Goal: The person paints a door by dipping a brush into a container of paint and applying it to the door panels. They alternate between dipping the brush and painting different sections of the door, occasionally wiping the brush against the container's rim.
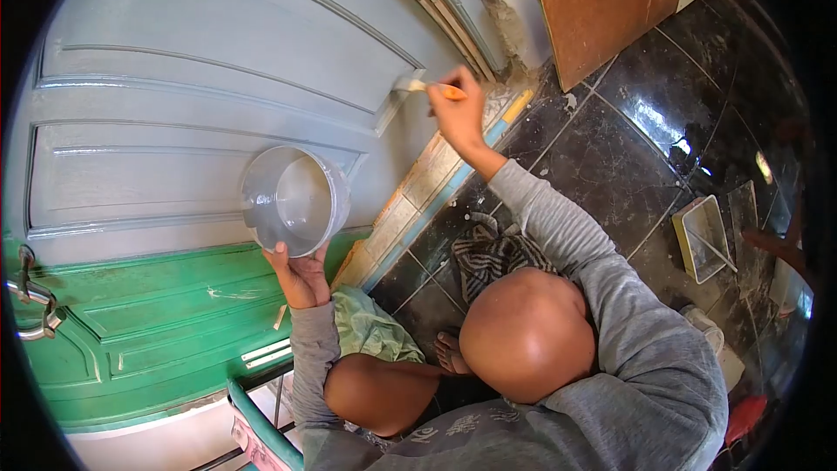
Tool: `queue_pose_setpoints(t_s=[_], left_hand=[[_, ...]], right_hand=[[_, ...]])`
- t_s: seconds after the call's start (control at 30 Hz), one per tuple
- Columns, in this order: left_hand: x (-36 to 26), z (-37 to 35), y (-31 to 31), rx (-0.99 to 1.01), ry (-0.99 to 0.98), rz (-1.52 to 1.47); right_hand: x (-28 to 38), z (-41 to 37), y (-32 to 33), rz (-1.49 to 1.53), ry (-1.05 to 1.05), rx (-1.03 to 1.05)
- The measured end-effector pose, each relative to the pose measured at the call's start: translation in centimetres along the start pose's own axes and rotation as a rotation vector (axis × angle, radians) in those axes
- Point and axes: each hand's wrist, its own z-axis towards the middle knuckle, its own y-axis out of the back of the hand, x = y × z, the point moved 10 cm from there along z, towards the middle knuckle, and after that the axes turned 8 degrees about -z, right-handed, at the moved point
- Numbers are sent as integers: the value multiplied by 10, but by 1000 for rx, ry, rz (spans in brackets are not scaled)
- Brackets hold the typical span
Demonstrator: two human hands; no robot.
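Within right grip (460,111), paintbrush (419,85).

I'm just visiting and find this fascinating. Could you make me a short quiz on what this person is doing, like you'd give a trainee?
1. What does the right hand hold?
a) a hammer
b) a brush
c) a roller

2. True or false: the left hand holds nothing.

3. Fill in the colour: next to the green panelling is the ____ panelling, where the bristles are.

Key:
1. b
2. False; it holds a see-through tub.
3. grey
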Motion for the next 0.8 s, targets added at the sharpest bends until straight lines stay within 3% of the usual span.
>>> queue_pose_setpoints(t_s=[0.17,0.3,0.43,0.57,0.67,0.7,0.8], left_hand=[[-4,-2,1,2,-12,-6],[-3,-5,8,-1,-2,-7],[-2,-3,16,-2,4,5],[-1,-3,13,-3,6,14],[-2,-2,10,7,-3,13],[-3,-3,9,6,-5,19],[2,-1,15,6,18,10]], right_hand=[[7,-21,-27,130,36,168],[-53,-33,13,-24,-134,-35],[-25,-42,8,-111,-48,-23],[-30,-49,-46,-196,-50,278],[-42,-39,-44,-129,-171,320],[-52,-27,-37,-112,-202,285],[-30,11,-3,-72,-21,137]])
